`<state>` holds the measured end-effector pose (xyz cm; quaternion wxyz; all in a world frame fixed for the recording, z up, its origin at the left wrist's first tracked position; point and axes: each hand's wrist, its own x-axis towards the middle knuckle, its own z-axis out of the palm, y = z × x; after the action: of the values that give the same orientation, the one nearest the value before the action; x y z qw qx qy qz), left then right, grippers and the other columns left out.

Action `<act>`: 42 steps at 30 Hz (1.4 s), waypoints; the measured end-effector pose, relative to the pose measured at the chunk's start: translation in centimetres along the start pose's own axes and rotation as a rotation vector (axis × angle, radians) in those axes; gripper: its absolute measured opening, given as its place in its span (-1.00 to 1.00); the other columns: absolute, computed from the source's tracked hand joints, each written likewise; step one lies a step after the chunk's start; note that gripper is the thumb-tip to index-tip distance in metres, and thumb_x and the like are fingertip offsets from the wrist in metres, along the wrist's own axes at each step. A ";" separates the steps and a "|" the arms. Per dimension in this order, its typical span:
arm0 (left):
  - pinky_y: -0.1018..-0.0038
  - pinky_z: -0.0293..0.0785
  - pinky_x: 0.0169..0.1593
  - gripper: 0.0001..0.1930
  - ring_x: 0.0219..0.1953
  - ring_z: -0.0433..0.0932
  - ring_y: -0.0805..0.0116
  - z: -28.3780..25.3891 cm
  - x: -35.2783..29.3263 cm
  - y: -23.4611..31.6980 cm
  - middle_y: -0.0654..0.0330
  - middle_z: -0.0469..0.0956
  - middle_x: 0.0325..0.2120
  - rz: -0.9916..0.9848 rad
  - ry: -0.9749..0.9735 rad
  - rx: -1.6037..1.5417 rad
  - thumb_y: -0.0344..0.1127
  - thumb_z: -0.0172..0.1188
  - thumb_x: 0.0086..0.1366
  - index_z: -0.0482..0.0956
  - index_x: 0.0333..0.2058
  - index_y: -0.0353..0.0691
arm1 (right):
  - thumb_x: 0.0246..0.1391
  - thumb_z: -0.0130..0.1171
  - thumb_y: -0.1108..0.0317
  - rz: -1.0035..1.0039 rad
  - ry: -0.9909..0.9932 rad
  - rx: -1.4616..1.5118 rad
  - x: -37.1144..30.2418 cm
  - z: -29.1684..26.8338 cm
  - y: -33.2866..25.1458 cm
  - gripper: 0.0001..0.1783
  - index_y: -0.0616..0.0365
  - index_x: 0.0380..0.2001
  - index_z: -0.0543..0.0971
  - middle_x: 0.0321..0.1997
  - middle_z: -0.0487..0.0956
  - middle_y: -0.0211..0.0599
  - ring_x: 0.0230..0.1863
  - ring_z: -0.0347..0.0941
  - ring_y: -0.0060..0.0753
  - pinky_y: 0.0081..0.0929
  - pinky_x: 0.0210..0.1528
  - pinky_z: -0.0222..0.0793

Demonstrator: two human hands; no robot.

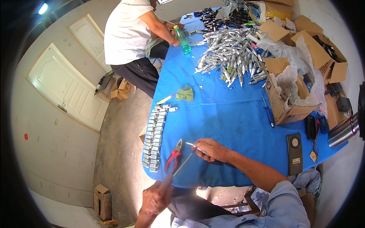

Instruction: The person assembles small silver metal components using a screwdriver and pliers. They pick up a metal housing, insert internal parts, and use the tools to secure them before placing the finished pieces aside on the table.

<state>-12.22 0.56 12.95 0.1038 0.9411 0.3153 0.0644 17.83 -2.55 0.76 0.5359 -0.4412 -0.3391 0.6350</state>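
Head view: where do we find the slim pale piece (190,144)?

We find it in the right hand (213,150), over the near part of the blue-covered counter (213,110). Its long axis slants from upper left to lower right, with one end poking out leftward past the fingertips.

Which way does it lie from the left hand (156,197)?

Up and to the right, well apart. We see a thin metal rod (185,163) bridging the space: it rises from the left hand and meets the piece's line at a steep angle, by the right fingertips. Whether rod and piece touch, we cannot tell.

How does each grip stand?

On the right, we see thumb and fingers pinched together on the piece. The left seems curled round the rod's near end; blur hides the exact hold.

And the pose?

Our right forearm (254,167) enters from the lower right, fingers pointing left. The left hand sits low, knuckles up, just off the counter's near edge.

What lies close by?

Red-handled pliers (175,153), just left of the piece, nose pointing away from us. Left of those, we see small silvery blocks (156,144) lined up along the counter's side.
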 end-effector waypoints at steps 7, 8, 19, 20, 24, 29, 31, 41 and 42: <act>0.25 0.60 -0.36 -0.55 -0.45 0.68 0.06 -0.1 0.1 0.2 0.10 0.64 -0.45 -0.008 -0.014 -0.025 -0.38 0.36 0.26 0.61 0.14 -0.07 | 0.44 -0.07 0.07 -0.024 0.002 0.027 0.3 0.0 0.4 -0.60 0.20 -0.06 0.53 -0.46 0.43 -0.45 -0.65 0.24 -0.66 -0.60 -0.67 0.12; 0.25 0.60 -0.36 -0.55 -0.45 0.68 0.07 -0.1 0.1 0.2 0.10 0.64 -0.45 -0.007 -0.017 -0.017 -0.38 0.36 0.26 0.61 0.14 -0.07 | 0.45 -0.08 0.07 -0.032 0.000 0.031 0.3 0.0 0.5 -0.60 0.21 -0.07 0.53 -0.46 0.42 -0.45 -0.65 0.23 -0.66 -0.60 -0.67 0.12; 0.25 0.60 -0.37 -0.56 -0.45 0.69 0.06 -0.4 0.3 0.4 0.11 0.65 -0.43 -0.003 -0.020 -0.010 -0.36 0.37 0.27 0.61 0.14 -0.06 | 0.50 -0.14 0.06 -0.041 0.002 0.000 0.2 0.2 0.2 -0.57 0.24 -0.09 0.51 -0.45 0.43 -0.40 -0.68 0.22 -0.65 -0.58 -0.67 0.14; 0.25 0.61 -0.37 -0.56 -0.44 0.69 0.05 -0.4 0.3 0.5 0.11 0.65 -0.43 -0.006 -0.023 -0.008 -0.36 0.36 0.27 0.61 0.14 -0.06 | 0.50 -0.15 0.06 -0.040 0.003 0.001 0.2 0.3 0.2 -0.57 0.24 -0.09 0.50 -0.45 0.43 -0.40 -0.68 0.22 -0.65 -0.58 -0.67 0.14; 0.24 0.61 -0.36 -0.57 -0.43 0.70 0.04 -0.2 0.2 0.2 0.10 0.67 -0.41 -0.020 -0.035 -0.025 -0.35 0.36 0.28 0.61 0.14 -0.06 | 0.51 -0.15 0.08 -0.046 0.006 -0.004 0.2 0.4 0.2 -0.58 0.25 -0.10 0.50 -0.48 0.42 -0.41 -0.69 0.22 -0.65 -0.58 -0.68 0.14; 0.24 0.61 -0.35 -0.57 -0.43 0.70 0.03 -0.1 0.4 0.1 0.07 0.67 -0.41 -0.011 -0.031 -0.046 -0.35 0.36 0.28 0.60 0.14 -0.07 | 0.51 -0.16 0.09 -0.056 0.006 -0.007 0.2 0.2 0.3 -0.59 0.25 -0.11 0.50 -0.51 0.41 -0.41 -0.70 0.21 -0.65 -0.57 -0.68 0.14; 0.24 0.61 -0.35 -0.57 -0.42 0.70 0.03 0.0 0.4 0.2 0.06 0.67 -0.41 -0.017 -0.032 -0.057 -0.36 0.36 0.28 0.60 0.14 -0.08 | 0.50 -0.15 0.08 -0.051 0.013 -0.001 0.2 0.3 0.2 -0.59 0.24 -0.11 0.50 -0.51 0.41 -0.41 -0.70 0.21 -0.64 -0.57 -0.69 0.14; 0.22 0.61 -0.34 -0.56 -0.41 0.70 0.01 0.5 0.3 -0.1 0.04 0.67 -0.40 0.006 0.010 -0.085 -0.37 0.37 0.27 0.60 0.14 -0.09 | 0.49 -0.13 0.04 -0.040 0.016 0.043 0.5 0.0 0.7 -0.58 0.18 -0.09 0.52 -0.51 0.41 -0.43 -0.68 0.22 -0.63 -0.59 -0.69 0.12; 0.23 0.61 -0.34 -0.56 -0.41 0.70 0.01 0.5 0.3 0.0 0.04 0.67 -0.40 0.005 0.010 -0.087 -0.36 0.36 0.28 0.60 0.14 -0.09 | 0.48 -0.12 0.03 -0.036 0.020 0.041 0.5 0.0 0.7 -0.58 0.18 -0.09 0.52 -0.50 0.41 -0.44 -0.68 0.22 -0.64 -0.59 -0.68 0.12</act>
<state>-11.92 0.71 12.51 0.1429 0.9362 0.3102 0.0831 17.54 -2.25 -0.01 0.5597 -0.4300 -0.3285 0.6276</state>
